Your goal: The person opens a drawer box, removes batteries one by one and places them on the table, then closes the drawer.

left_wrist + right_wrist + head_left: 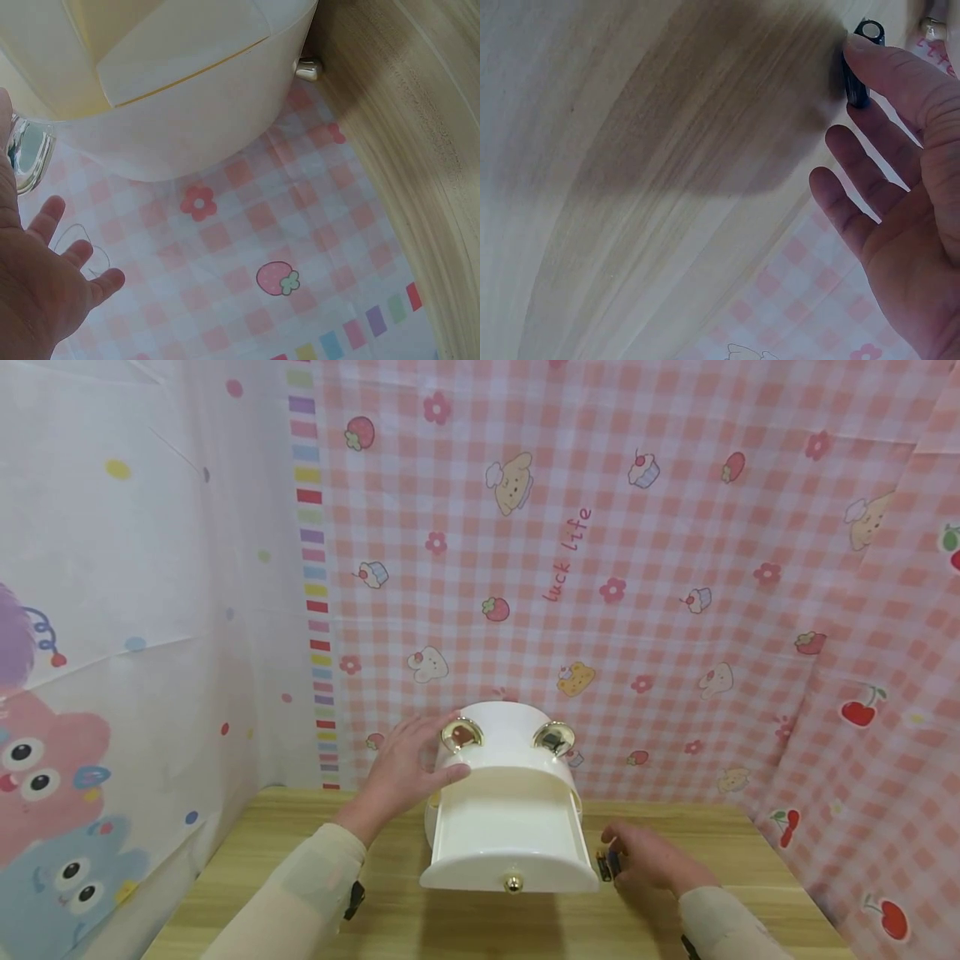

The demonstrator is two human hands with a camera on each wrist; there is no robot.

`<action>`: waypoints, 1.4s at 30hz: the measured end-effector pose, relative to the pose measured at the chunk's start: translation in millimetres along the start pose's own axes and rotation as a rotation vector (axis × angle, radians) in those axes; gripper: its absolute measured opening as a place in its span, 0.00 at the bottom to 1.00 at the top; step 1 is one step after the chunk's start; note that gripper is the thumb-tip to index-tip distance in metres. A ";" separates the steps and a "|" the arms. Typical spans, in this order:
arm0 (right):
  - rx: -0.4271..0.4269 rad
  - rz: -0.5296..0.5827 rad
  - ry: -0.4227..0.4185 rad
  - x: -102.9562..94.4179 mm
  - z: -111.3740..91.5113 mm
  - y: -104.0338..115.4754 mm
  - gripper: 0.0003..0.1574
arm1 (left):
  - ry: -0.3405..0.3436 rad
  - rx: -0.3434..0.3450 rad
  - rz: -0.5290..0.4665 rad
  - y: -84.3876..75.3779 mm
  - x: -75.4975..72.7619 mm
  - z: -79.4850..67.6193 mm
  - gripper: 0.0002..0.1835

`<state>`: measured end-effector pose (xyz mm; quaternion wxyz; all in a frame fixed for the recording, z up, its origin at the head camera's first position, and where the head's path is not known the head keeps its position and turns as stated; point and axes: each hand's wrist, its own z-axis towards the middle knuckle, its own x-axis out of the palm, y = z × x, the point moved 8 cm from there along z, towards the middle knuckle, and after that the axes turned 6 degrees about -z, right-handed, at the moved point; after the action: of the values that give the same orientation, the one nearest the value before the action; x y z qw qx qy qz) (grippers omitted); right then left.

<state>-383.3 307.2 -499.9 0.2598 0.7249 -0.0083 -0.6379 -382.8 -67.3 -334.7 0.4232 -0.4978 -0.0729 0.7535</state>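
A white box [506, 739] with two gold-rimmed round eyes stands on the table, its drawer [510, 870] pulled out toward me. A gold knob [513, 883] sits on the drawer front. My left hand [408, 768] is at the box's left side, by the left eye, thumb over the front edge; in the left wrist view several fingers [79, 255] are extended and spread. To the right of the drawer, my right hand [648, 857] pinches a dark battery [857, 79] between thumb and fingertip. Beside it in the head view is another black-and-orange battery [603, 867].
The wooden table [367, 893] ends against a pink checked cloth [465, 635] behind the box. A white patterned cloth [142, 568] hangs on the left, and more checked cloth [885, 760] hangs on the right.
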 end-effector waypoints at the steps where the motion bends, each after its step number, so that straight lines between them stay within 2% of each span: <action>1: -0.004 -0.007 0.000 0.5 -0.1 -0.1 0.37 | -0.001 0.001 0.002 -0.1 0.0 0.1 0.46; 12: 0.025 -0.053 -0.020 -1.0 -1.5 0.3 0.37 | -0.011 0.013 0.010 -1.7 -0.2 0.2 0.46; 21: -0.007 -0.099 -0.040 -3.5 -4.6 5.7 0.37 | -0.019 0.032 0.007 -4.7 -1.4 0.6 0.46; 30: 0.049 -0.063 -0.042 -9.7 -9.7 3.2 0.38 | -0.013 0.029 0.010 -4.7 -1.3 1.3 0.46; 36: -0.003 -0.128 -0.063 -19.2 -16.7 16.1 0.29 | -0.006 0.030 0.020 -4.2 -1.1 0.4 0.46; 42: 0.086 -0.195 -0.104 -24.3 -28.3 34.0 0.20 | 0.001 0.035 0.027 -3.5 -0.7 0.3 0.46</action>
<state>-350.6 296.5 -462.9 0.1643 0.6987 0.0215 -0.6960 -381.0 -65.4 -332.2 0.4218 -0.4915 -0.0527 0.7601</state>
